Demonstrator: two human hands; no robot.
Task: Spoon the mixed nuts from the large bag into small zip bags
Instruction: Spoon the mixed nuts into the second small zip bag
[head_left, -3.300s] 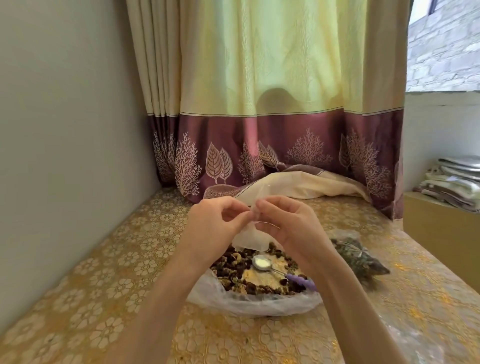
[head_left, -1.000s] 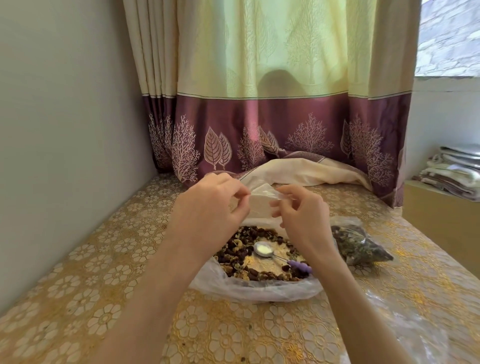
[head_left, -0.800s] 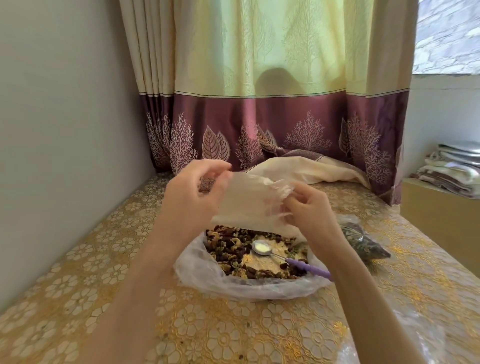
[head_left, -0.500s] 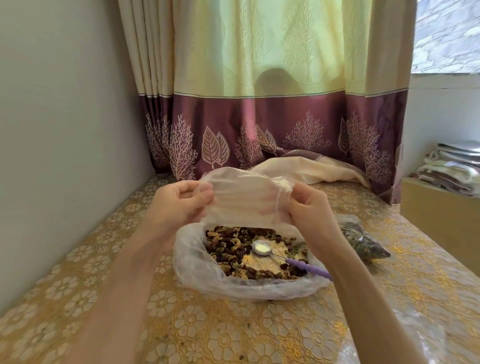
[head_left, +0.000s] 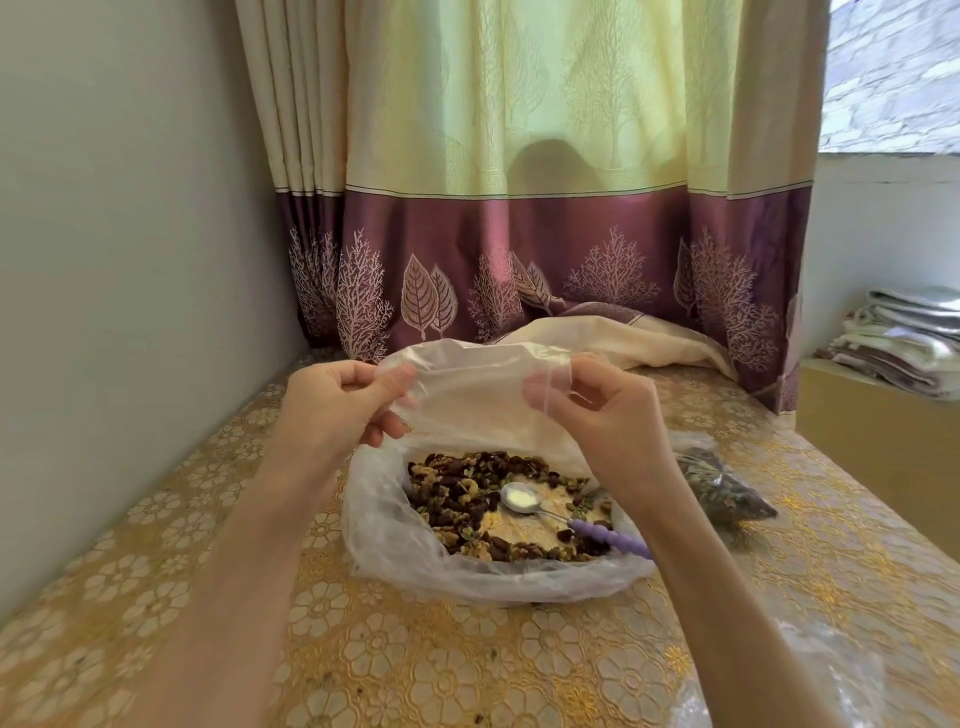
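The large bag (head_left: 483, 566) is lying open on the table (head_left: 415, 665), holding mixed nuts (head_left: 457, 493) and a spoon (head_left: 550, 512). Above its far edge, the left hand (head_left: 337, 410) and right hand (head_left: 602, 415) are pinching an empty small zip bag (head_left: 467, 395), now spread wider than earlier.

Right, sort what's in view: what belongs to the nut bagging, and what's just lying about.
In the job:
- empty zip bag, pinched by left hand and right hand
- large bag of nuts
- spoon lying in it
- filled bag to the right

Lying about:
- curtain
- cream cloth
- folded linens
- tablecloth
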